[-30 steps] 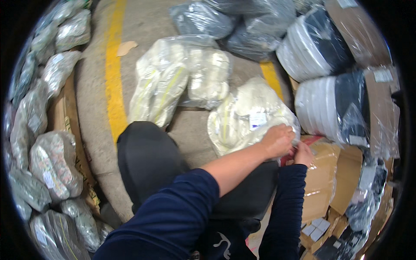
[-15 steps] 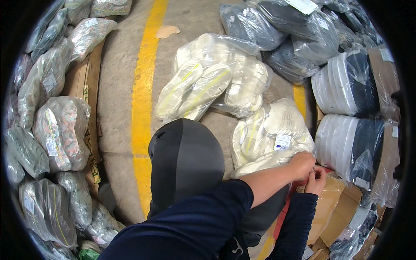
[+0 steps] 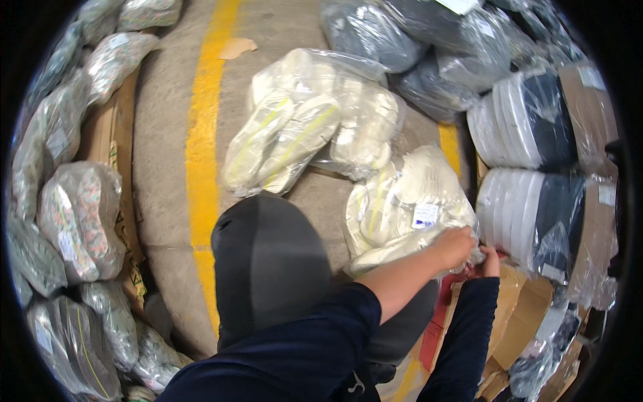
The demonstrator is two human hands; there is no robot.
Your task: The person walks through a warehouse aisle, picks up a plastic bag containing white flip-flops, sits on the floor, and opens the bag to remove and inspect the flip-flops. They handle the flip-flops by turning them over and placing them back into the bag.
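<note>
A clear plastic bag of cream-white shoe soles (image 3: 402, 201) with a small white label lies on the concrete floor at right centre. My left hand (image 3: 453, 246) grips the bag's lower right edge, fingers closed on the plastic. My right hand (image 3: 487, 262) is just beside it, mostly hidden behind the left hand and also pinching the bag's edge. Both arms wear dark blue sleeves. A second, larger bag of pale soles with yellow-green trim (image 3: 301, 127) lies further off, touching the first.
A dark grey rounded seat (image 3: 268, 261) sits below me. A yellow line (image 3: 203, 134) runs along the floor. Bagged goods line the left edge (image 3: 74, 214); grey and dark bundles (image 3: 529, 127) stack at right, brown cartons (image 3: 516, 315) below them.
The view has shifted, sliding the scene right and down. My hands stay closed on the bag's edge, with the bag drawn slightly closer.
</note>
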